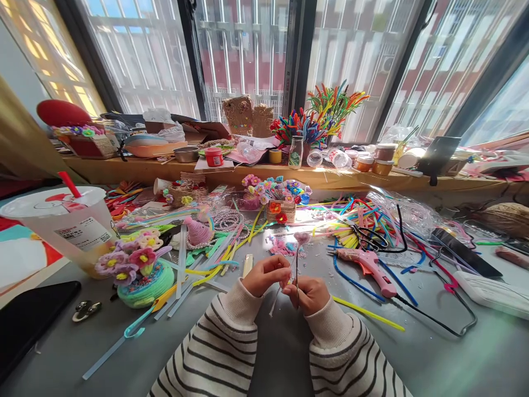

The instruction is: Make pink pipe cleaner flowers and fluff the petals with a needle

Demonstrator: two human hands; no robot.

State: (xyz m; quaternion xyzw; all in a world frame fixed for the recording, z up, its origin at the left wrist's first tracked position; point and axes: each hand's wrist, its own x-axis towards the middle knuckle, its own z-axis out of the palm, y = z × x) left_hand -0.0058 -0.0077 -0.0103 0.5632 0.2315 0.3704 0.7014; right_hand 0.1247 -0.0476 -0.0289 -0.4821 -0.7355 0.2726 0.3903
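Clamping a thin dark stem (296,266), the grip of the right hand (311,295) sits below a fuzzy pink flower (302,238); the left hand (266,274) pinches beside the stem, on what I cannot tell. Right of the flower, a smooth pink plastic glue gun (374,268) lies on the grey desk (433,364); beyond the flower stands a woven box (290,212) of fluffy blooms (285,191).

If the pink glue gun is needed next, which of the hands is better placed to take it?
Probably the right hand, though seemingly pinching a dark stem: the pink glue gun lies on that side, farther from the left hand.
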